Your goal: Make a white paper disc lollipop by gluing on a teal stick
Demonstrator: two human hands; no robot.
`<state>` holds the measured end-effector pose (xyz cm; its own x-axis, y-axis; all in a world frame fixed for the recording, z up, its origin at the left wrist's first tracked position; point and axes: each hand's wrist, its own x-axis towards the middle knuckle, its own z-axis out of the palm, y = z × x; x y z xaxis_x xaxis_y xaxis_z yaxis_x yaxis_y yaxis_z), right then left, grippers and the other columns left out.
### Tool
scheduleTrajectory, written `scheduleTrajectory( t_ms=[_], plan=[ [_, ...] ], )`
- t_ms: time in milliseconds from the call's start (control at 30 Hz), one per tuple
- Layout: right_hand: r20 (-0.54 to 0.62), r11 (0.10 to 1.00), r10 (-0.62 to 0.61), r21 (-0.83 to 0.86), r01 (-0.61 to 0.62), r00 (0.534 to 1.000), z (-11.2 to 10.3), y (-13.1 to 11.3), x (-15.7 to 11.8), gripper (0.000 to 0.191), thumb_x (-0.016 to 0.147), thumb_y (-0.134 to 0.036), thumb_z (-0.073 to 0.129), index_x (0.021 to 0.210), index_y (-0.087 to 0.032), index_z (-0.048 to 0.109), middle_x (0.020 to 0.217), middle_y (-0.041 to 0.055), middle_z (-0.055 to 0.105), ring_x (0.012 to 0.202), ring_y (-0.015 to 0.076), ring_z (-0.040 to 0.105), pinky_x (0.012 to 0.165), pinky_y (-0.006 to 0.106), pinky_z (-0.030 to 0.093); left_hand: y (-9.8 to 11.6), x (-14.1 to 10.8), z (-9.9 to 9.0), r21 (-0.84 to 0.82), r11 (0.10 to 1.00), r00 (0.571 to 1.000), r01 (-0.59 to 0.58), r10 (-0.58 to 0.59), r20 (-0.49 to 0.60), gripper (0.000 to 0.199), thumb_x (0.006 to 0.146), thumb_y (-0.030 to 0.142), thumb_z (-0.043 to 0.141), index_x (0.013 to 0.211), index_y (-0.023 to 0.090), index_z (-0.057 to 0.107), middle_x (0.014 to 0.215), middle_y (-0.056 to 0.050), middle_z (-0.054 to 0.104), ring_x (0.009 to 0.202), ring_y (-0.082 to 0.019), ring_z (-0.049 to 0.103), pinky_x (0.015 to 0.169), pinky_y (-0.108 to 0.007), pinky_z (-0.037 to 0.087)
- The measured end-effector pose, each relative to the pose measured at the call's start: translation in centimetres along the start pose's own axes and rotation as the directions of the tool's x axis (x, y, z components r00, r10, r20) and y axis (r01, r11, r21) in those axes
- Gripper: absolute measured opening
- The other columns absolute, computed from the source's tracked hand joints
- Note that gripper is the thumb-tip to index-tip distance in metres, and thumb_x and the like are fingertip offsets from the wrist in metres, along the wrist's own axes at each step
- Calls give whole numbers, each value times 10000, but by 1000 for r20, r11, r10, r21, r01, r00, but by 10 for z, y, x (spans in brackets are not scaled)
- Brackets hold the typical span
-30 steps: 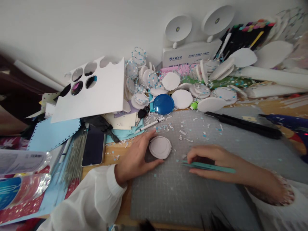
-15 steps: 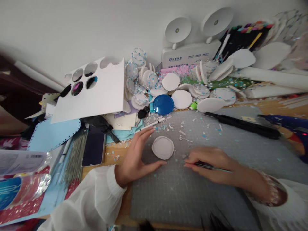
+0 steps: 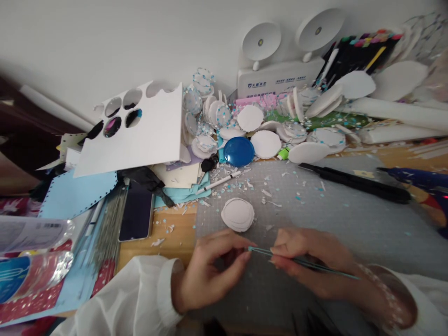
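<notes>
My right hand is closed around slim teal tweezers, which lie slantwise under the fingers. Two thin prongs reach left out of that grip. At their tip, my left hand has its thumb and forefinger drawn together in a pinch; whatever is between them is too small to make out. Just beyond both hands a round white foam disc lies flat on the grey cutting mat, with a thinner outline or layer on top.
White discs, a blue lid and a white lamp box line the back. A black pen-like tool and glue gun lie right. Left are a phone, a white board with holes and paper scraps.
My left hand has drawn back from beside the disc and closed into a pinch. My right hand has shifted slightly nearer me, and the tweezers' prongs now meet the left fingertips.
</notes>
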<state>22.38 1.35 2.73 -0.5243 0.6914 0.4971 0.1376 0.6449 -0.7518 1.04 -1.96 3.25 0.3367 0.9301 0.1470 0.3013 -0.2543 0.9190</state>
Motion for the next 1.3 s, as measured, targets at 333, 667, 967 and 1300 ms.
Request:
scheduleTrajectory(
  t_ms=[333,667,967,1300],
  plan=[
    [-87,993,103,72,-97,991,4,3,-7,91,821,-166,657,861,-227,603,669,-19,678,565,104,628,514,204,494,-4,2,-4,-33,999,999,37,-37,24,188,898,167,546,885,81,713,739,-100,704,647,-139,617,566,-206,458],
    [-53,982,146,126,-138,988,5,1,-5,119,808,-128,655,783,-215,579,595,-53,633,520,72,587,516,171,465,-5,3,-4,-10,1000,998,24,-23,59,191,908,176,548,881,96,719,753,-85,725,675,-140,635,614,-210,471],
    [3,928,293,240,-285,956,5,2,-4,175,852,-199,624,692,-188,554,545,-27,617,461,73,548,435,165,425,-4,4,-5,-32,999,997,11,-9,76,172,910,170,550,889,123,714,770,-76,732,686,-143,644,629,-216,484],
    [92,762,459,470,-445,884,7,7,-4,273,912,-323,571,682,-197,494,500,-43,581,403,66,502,396,171,414,-5,5,-7,-60,998,997,37,-33,69,191,905,182,551,884,105,725,793,-92,741,709,-149,660,649,-217,493]
  ],
)
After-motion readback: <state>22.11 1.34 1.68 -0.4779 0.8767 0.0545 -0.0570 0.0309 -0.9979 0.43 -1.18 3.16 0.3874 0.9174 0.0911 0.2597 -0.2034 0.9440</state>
